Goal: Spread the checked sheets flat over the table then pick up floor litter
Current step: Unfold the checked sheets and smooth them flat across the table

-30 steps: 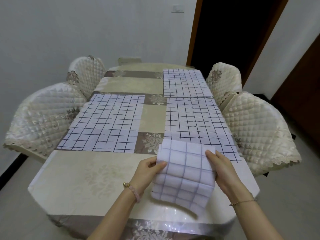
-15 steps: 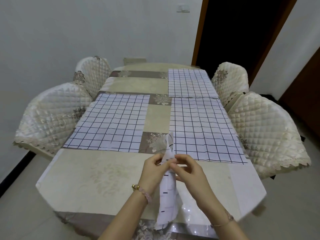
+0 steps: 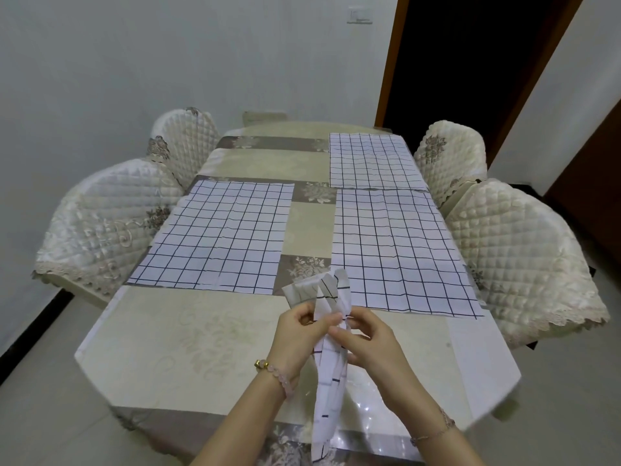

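A folded checked sheet point(image 3: 327, 391), white with dark grid lines, hangs edge-on between my hands above the near end of the table point(image 3: 188, 344). My left hand point(image 3: 299, 338) pinches its upper layers from the left, and my right hand point(image 3: 368, 341) pinches them from the right. The top corners fan apart above my fingers. Three checked sheets lie flat on the table: one at mid left point(image 3: 218, 237), one at mid right point(image 3: 400, 250), one at the far right point(image 3: 369, 161).
Quilted cream chairs stand on both sides: two on the left point(image 3: 100, 230) point(image 3: 183, 142) and two on the right point(image 3: 524, 257) point(image 3: 450, 156). A dark doorway point(image 3: 470, 62) opens behind the table. Pale floor tiles point(image 3: 40, 425) surround it.
A second ago the sheet was held as a flat folded square facing me. It has since turned edge-on, my hands have come together at its top, and its layers are parting.
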### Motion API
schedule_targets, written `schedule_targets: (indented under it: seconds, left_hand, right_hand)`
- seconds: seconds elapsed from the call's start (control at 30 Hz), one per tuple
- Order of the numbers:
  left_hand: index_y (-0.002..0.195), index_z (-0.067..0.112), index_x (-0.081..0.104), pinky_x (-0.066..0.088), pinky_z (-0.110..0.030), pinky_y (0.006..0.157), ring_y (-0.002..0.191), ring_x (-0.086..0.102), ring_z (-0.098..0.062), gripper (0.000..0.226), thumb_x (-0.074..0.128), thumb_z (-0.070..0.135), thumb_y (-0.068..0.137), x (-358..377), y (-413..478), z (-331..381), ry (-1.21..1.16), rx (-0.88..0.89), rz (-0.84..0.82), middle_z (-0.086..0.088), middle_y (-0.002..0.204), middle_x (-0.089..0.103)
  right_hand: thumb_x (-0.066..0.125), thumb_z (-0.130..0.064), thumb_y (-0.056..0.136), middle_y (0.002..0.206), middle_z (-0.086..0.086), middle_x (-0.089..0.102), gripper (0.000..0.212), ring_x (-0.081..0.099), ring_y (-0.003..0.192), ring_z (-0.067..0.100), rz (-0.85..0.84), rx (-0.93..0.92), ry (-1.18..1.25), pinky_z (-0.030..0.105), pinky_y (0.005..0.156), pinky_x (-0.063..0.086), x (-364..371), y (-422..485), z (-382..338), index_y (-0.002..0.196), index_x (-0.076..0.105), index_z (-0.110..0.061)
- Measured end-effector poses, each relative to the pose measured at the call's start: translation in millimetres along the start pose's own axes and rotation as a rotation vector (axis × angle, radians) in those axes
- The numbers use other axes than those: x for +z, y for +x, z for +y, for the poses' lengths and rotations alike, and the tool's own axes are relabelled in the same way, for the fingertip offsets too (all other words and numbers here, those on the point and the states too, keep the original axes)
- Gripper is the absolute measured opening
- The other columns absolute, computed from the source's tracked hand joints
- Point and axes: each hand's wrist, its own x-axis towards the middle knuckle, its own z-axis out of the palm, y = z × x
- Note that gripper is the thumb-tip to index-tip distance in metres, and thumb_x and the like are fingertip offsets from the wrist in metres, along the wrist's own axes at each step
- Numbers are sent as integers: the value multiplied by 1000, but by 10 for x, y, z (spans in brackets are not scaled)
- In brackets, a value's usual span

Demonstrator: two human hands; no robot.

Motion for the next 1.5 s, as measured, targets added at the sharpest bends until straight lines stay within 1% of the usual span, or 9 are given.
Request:
schedule_targets:
  seconds: [0.17,0.4,0.7,0.87,1.17,1.23,1.3,1.4,1.5]
  left_hand:
    - [91,4,72,55,-37,71,79,68,-25,11,69,11,84,-90,44,-9,-11,-13,12,-17,90,74]
    - [85,-12,59,39,-39,73,79,48,-23,40,73,25,78,-726,205,-34,-30,10,147,-14,84,55]
    - [79,7,60,31,-29,64,76,42,-19,18,58,21,90,-1343,570,-274,249,-29,348,-12,77,49]
    - [127,4,49,43,-39,93,114,52,-34,39,57,18,91,-1247,632,-312,754,14,524,-17,131,47]
    - [126,22,60,49,-32,100,125,48,-5,46,43,35,85,-383,-42,-1135,1323,453,-388,14,134,53]
    - [137,22,47,38,-38,110,134,36,-4,51,41,36,89,-313,-81,-1239,1403,449,-444,18,142,39]
    - [126,25,52,46,-38,101,126,45,-8,50,41,42,79,-320,-89,-1340,1424,390,-494,13,128,61]
    - [121,26,49,29,-33,102,120,43,-9,49,42,45,77,-350,-82,-1386,1508,388,-527,10,121,67]
    - [118,29,61,39,-34,103,118,58,-11,48,40,48,79,-342,-88,-1350,1514,324,-514,12,122,66]
  right_hand:
    - [62,-8,86,71,-3,68,9,62,70,12,44,-17,29,29,62,52,-73,27,-29,82,70,-7]
    - [63,-12,85,74,1,69,12,58,66,15,227,6,22,22,53,43,-584,168,53,78,73,-12]
    - [60,-9,88,81,5,74,12,64,81,24,315,201,165,36,86,50,-955,544,529,92,71,-5]
    - [63,-24,85,102,9,66,17,60,94,27,229,291,56,36,84,48,-1013,698,770,96,66,-12]
    - [62,-13,88,95,17,70,17,66,88,30,229,377,-12,31,70,56,-1047,217,1088,104,66,-10]
    - [62,-14,88,90,13,70,10,66,84,27,230,387,-50,29,67,56,-1019,89,1102,97,68,-13]
    - [63,-15,87,77,6,67,7,63,74,21,169,406,-116,27,67,54,-971,-35,1120,81,67,-11]
    - [65,-8,84,49,-4,47,36,48,49,9,83,417,-149,29,64,52,-859,-144,1130,51,54,-17]
    - [64,-2,84,47,-4,33,48,45,43,8,130,377,-147,16,50,48,-789,-166,1105,46,39,-18]
